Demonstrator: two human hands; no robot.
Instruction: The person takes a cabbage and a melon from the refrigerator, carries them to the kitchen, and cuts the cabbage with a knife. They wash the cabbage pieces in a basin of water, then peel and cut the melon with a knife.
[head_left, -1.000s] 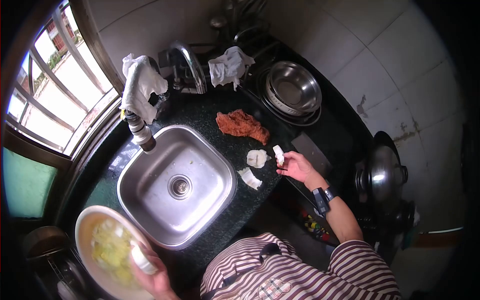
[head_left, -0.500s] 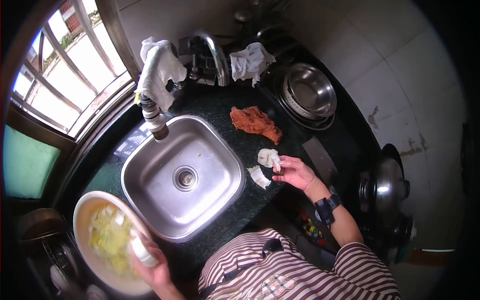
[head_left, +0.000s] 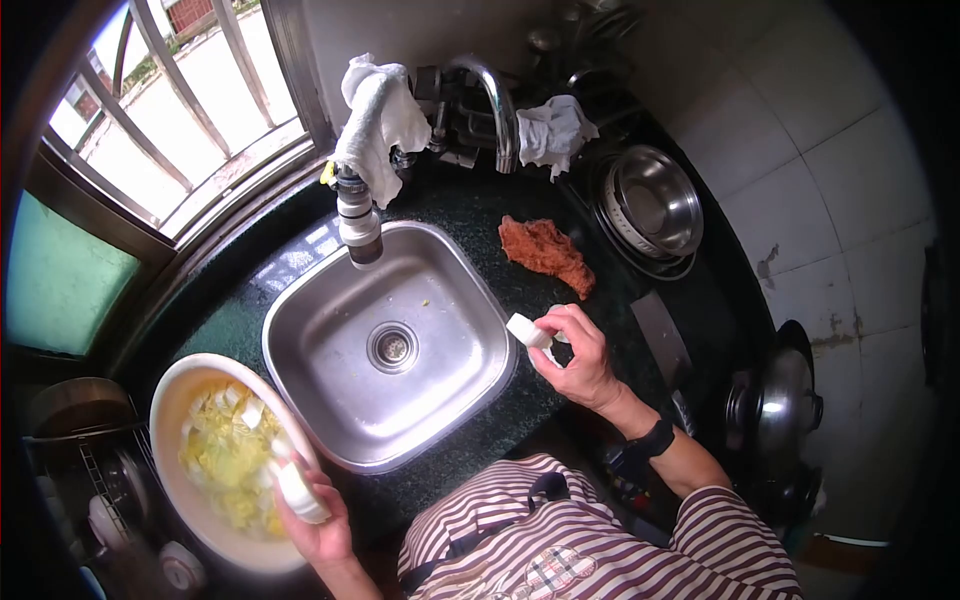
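Gripping a pale, blocky cabbage stem piece at the edge of the smooth steel sink, right hand closed on it | left hand clasps round cream bowl of shredded yellow-green leaves | rough orange cloth on dark speckled counter | right hand has shifted sinkward; the white scraps that lay on the counter are apparently hidden behind it.

No legible text, labels or numbers, wristband possibly marked, too small to read
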